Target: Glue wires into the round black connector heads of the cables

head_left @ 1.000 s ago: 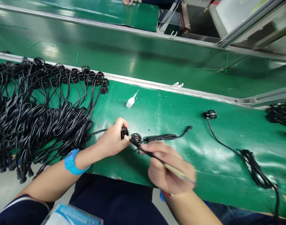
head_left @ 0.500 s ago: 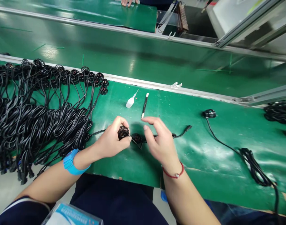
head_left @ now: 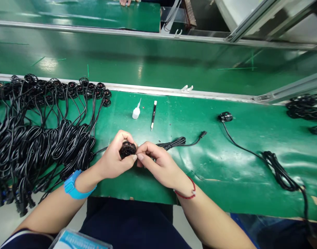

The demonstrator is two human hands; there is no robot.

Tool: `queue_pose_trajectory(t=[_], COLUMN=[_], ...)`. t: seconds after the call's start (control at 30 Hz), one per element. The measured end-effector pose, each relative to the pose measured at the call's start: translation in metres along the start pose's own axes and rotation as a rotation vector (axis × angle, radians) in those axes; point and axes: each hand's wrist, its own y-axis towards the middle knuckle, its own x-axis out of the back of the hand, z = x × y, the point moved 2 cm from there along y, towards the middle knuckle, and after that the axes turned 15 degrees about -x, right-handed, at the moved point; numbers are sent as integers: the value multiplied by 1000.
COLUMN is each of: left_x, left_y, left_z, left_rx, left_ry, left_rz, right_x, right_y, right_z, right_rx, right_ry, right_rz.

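On the bench (head_left: 200, 114), cables (head_left: 41, 148) lay heaped left, a bundle (head_left: 278, 171) right; between, a bottle (head_left: 136, 113) sat left of a tool (head_left: 153, 116), both farther than the round part (head_left: 128, 149).

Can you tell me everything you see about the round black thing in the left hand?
The round black thing looks like shiny plastic, with gaps around its rim and a ringed face. It's tilted, with that face partly showing. The left hand grips it between thumb and fingers, near the front of the green table. The right hand has its fingertips close by its edge; I can't tell if they touch it.
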Motion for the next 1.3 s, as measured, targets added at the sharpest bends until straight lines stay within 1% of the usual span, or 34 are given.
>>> queue_pose_trajectory(t=[0.1, 0.27, 0.33, 0.53, 0.67, 0.77, 0.87, 0.97, 1.1, 1.2, 1.3], left_x=[1, 2, 3, 4, 2, 2, 2, 3, 1, 0, 0], left_y=[2, 6, 6, 5, 7, 7, 5, 4, 6, 7, 6], left_z=[0, 1, 3, 8, 10, 11, 14, 14, 12, 10, 9], left_rx=[24, 96, 122, 202, 293, 323, 336, 331, 322, 303, 278], left_ry=[-2, 24, 16, -121, -158, -180, -210, -276, -373, -415, -411], left_rz=[1, -17, -15, -1, -35, -60, -78, -95, -123, -127, -109], right_x=[2, 1, 0, 0, -1, -3, -6, -8, -5, -2, -3], right_y=[2, 7, 8, 9, 9, 9, 9, 7, 4, 3, 3], right_z=[-1, -7, -9, -12, -11, -11, -11, -10, -6, -4, -4], right_rx=[-4, -20, -30, -36, -5, 33, 90, 178, 284, 312, 316], right_ry=[-3, -23, -15, 4, -23, -44, -102, -161, -143, -147, -175], right_rz=[8, -43, -43, -61, -77, -92, -130, -198, -286, -344, -383])
